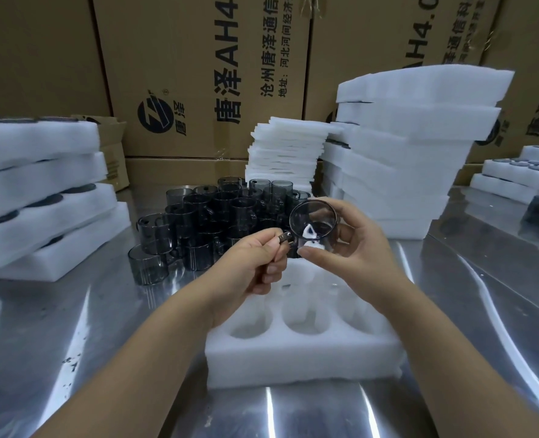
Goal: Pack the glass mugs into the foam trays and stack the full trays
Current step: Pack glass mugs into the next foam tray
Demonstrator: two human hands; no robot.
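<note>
On the glossy, streaked steel table point(72, 358) lies a white foam tray point(302, 352), spongy and blocky, its round wells bare. Above it both hands share one smoky glass mug point(314, 224), tipped with its round mouth toward the camera: the left hand point(252, 267) pinches its handle, the right hand point(350, 248) cups the smooth cylindrical wall. Behind stands a cluster of grey glass mugs point(211, 219), flanked by stacked foam trays point(400, 159) before printed cardboard cartons point(198, 74).

Mugs point(211, 222) behind tray point(302, 352); foam stacks point(413, 159) right.
</note>
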